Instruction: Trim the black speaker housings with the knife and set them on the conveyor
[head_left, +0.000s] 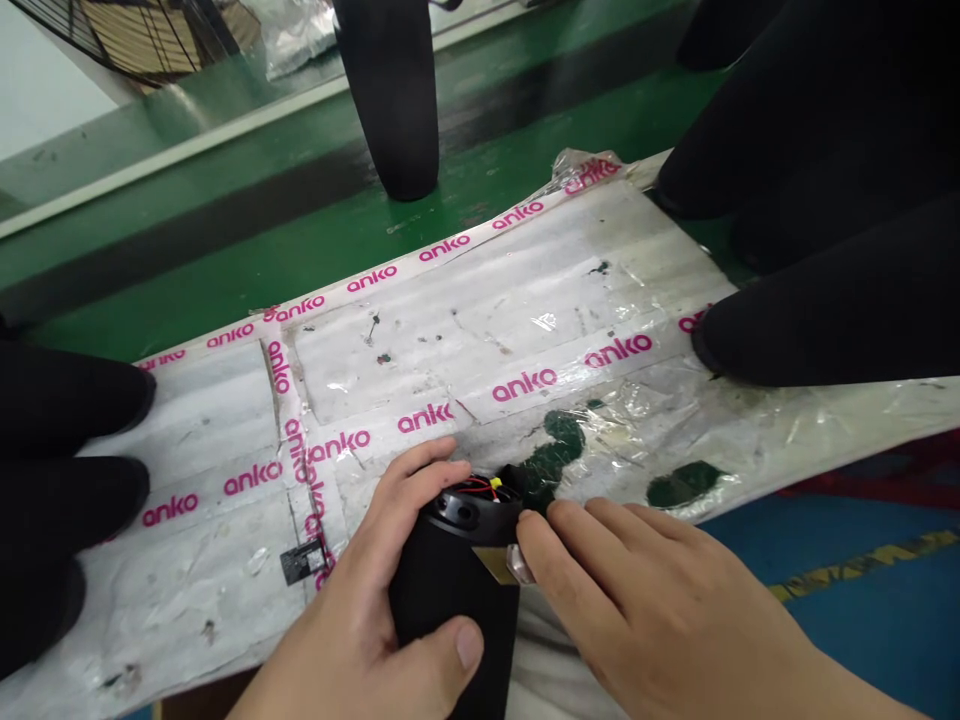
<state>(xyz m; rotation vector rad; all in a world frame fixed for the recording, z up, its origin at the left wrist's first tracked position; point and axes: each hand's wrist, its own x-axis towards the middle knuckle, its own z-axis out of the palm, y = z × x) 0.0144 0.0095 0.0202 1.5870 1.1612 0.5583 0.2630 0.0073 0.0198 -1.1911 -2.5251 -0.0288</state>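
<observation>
My left hand (375,600) is wrapped round a black cloth-covered cylinder (450,610). Its upper end has a dark plastic ring (459,512) with round holes. Inside that opening lie thin red wires (480,488) and a small yellow connector (496,484). Closed against the right side of the cylinder, my right hand (637,590) grips a thin, flat, blade-like strip (495,562) with a clear piece at its end. The strip lies across the cloth just below the ring. The fingertips of the right hand reach the ring's edge, and their undersides are hidden.
White sheeting with pink-lettered tape (465,340) covers the work surface. Several black cylinders lie at left (67,400) and right (840,300); another (394,110) stands at the back on a green surface (262,240). A black square piece (302,563) lies left. A fan guard shows top left.
</observation>
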